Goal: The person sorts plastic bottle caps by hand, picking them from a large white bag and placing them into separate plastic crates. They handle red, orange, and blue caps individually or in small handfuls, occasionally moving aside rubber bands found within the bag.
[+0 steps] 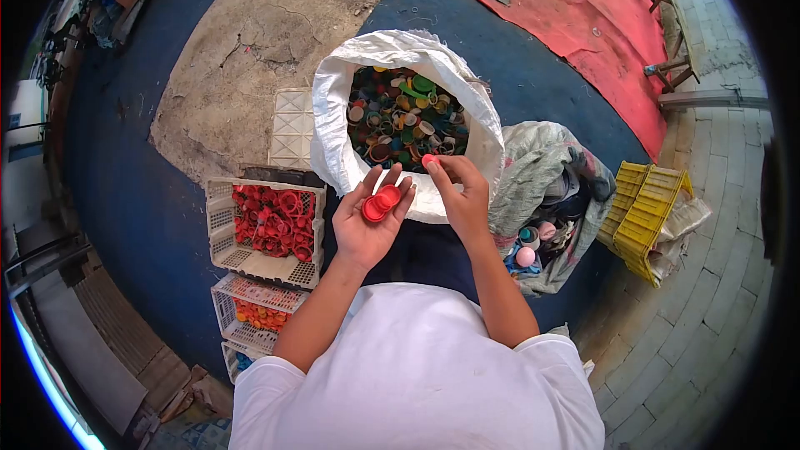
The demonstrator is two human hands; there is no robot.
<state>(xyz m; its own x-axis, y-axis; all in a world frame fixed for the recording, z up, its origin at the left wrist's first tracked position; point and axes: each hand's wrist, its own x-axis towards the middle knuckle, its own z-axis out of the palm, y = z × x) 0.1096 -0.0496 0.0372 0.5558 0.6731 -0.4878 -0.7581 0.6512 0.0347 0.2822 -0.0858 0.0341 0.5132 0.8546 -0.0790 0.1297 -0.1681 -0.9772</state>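
Note:
My left hand (364,240) is palm up in front of the white sack (330,129), its fingers slightly curled around a few red plastic caps (381,202). Between the thumb and fingers of my right hand (469,204) is a single red cap (429,161), pinched above the sack's near rim. Inside the sack lies a heap of mixed plastic caps and rings (404,117) in green, white, brown and other colours. The sack's mouth is rolled open.
Left of me, a white crate (218,225) holds red caps; another crate (223,308) holds orange ones. At right stand a grey-green sack (521,167) of mixed plastic items and yellow crates (637,221). Beyond are blue mats (533,75) and a red mat (575,17).

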